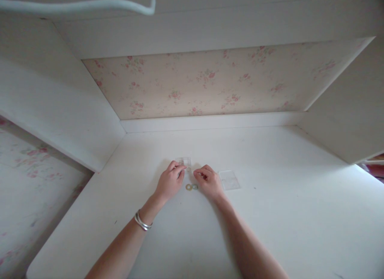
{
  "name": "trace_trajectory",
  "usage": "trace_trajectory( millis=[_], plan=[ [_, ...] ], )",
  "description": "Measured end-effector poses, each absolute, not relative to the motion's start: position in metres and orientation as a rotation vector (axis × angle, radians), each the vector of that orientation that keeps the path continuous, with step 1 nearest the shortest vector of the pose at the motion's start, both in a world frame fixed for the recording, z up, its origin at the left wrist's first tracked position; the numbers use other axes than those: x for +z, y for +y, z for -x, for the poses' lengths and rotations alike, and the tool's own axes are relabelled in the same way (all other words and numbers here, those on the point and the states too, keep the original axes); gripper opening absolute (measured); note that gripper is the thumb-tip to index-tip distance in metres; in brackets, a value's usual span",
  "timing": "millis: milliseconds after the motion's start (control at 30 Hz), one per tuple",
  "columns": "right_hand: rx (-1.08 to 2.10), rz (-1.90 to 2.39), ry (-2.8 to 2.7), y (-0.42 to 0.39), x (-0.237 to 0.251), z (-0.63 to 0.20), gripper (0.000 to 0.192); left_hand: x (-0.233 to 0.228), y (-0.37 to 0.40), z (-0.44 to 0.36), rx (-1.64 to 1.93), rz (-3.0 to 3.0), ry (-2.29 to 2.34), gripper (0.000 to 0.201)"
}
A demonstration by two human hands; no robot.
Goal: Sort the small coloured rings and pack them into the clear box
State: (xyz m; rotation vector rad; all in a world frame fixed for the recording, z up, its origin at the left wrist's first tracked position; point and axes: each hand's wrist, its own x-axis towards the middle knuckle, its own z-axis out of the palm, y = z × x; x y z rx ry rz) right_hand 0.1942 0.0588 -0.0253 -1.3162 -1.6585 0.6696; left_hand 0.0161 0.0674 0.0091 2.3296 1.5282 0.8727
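My left hand [170,181] is curled, its fingertips at the near edge of a small clear plastic box [185,160]. Whatever it may pinch is too small to make out. Just off those fingertips a tiny pale ring [189,169] shows. Facing it, my right hand [209,182] has thumb and fingers pressed together, and anything between them is hidden. Below and between the hands, a yellowish ring [189,187] lies on the table, touching or overlapping a grey-green ring [195,186]. Beside my right hand rests a flat, clear plastic lid or tray [230,180].
Everything lies on a white tabletop [186,231] with white panels left and right and a flowered wall [207,83] behind. A white cable or tube [75,7] hangs at the upper left. Some reddish things [375,169] show at the right edge.
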Motion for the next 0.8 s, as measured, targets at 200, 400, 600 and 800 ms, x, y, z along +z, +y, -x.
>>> trace_trajectory(
  millis=[200, 400, 600, 800],
  plan=[
    [0.602, 1.101, -2.041, 0.047, -0.012, -0.197, 0.009, -0.004, 0.042, 0.007, 0.954, -2.090, 1.473, 0.030],
    [0.439, 1.114, -2.221, 0.045, -0.016, -0.195, 0.006, -0.014, 0.027, 0.009, 0.953, -1.897, 1.386, 0.029],
    [0.497, 1.088, -2.186, 0.042, -0.017, -0.191, 0.015, -0.014, 0.026, 0.006, 0.969, -1.848, 1.368, 0.028],
    [0.584, 1.191, -1.996, 0.041, -0.016, -0.187, 0.022, -0.013, 0.022, 0.006, 0.964, -1.923, 1.371, 0.026]
  ],
)
